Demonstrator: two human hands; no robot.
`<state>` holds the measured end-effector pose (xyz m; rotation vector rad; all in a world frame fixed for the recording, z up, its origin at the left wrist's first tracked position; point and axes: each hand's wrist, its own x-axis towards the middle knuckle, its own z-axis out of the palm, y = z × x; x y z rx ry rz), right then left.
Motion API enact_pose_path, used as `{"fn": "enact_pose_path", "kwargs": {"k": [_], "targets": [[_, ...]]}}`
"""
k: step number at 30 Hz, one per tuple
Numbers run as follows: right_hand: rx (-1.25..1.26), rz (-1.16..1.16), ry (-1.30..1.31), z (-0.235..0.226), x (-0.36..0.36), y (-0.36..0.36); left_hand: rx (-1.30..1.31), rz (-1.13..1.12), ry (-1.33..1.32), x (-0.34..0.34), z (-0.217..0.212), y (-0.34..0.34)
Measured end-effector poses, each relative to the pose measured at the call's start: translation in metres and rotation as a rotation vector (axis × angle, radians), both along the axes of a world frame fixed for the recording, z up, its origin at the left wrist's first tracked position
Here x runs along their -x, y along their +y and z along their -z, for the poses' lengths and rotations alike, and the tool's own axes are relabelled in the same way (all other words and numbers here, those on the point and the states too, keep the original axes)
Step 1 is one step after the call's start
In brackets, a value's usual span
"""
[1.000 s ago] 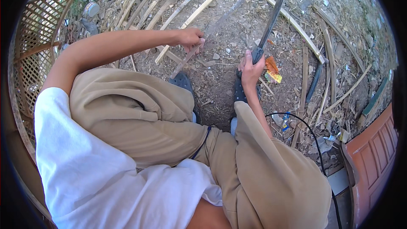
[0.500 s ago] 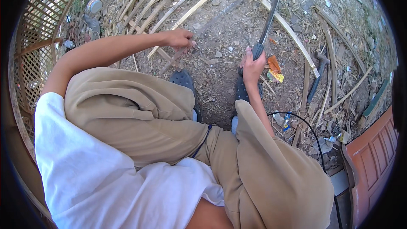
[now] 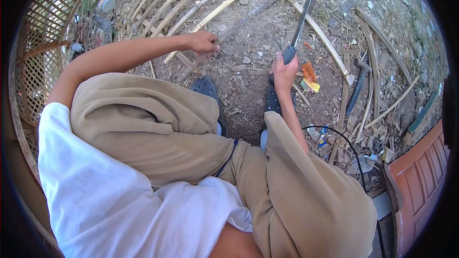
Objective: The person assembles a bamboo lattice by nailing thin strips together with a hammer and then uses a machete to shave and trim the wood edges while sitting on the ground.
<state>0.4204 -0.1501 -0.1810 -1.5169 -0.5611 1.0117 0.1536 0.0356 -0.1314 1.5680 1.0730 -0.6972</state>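
Pinched in my left hand [image 3: 204, 42] is a thin, weathered wooden strip [image 3: 246, 17]. It slants from beside my left shoe up and away to the right, over the dirt. My right hand [image 3: 285, 70] is closed round the dark handle of a long-bladed knife [image 3: 302, 25]. The blade points away from me, tip up, apart from the strip. Beyond it a pale wooden strip [image 3: 318, 27] lies across the ground.
Several more wooden strips [image 3: 189, 12] lie at the far left. A hammer [image 3: 358, 87] and an orange wrapper [image 3: 310, 77] rest right of my right hand. A lattice panel [image 3: 40, 43] stands at left, a brown panelled board [image 3: 420, 181] at lower right. A black cable [image 3: 356, 155] curves past my knee.
The knife has turned slightly in my right hand, and its tip sits a little lower and nearer. My left hand keeps its hold on the strip almost unmoved.
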Motion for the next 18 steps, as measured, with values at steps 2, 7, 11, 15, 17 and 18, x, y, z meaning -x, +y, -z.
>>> {"fn": "enact_pose_path", "kwargs": {"k": [2, 7, 11, 15, 17, 18], "targets": [[-0.003, 0.006, 0.003, -0.001, 0.000, -0.001, -0.084, 0.093, -0.006, -0.004, -0.009, 0.000], [-0.029, 0.004, 0.067, -0.002, -0.004, -0.001, -0.137, 0.098, -0.103, 0.004, -0.002, 0.000], [-0.035, -0.025, 0.113, 0.003, -0.003, -0.002, -0.332, 0.164, -0.216, 0.023, 0.001, -0.006], [-0.042, -0.014, 0.164, 0.004, -0.002, -0.002, -0.401, 0.070, -0.205, 0.034, -0.009, -0.017], [-0.019, -0.034, 0.156, 0.000, 0.002, -0.003, -0.438, 0.012, -0.255, 0.043, -0.010, -0.024], [-0.007, -0.034, 0.143, -0.001, -0.001, -0.003, -0.446, -0.003, -0.240, 0.041, -0.015, -0.025]]}}
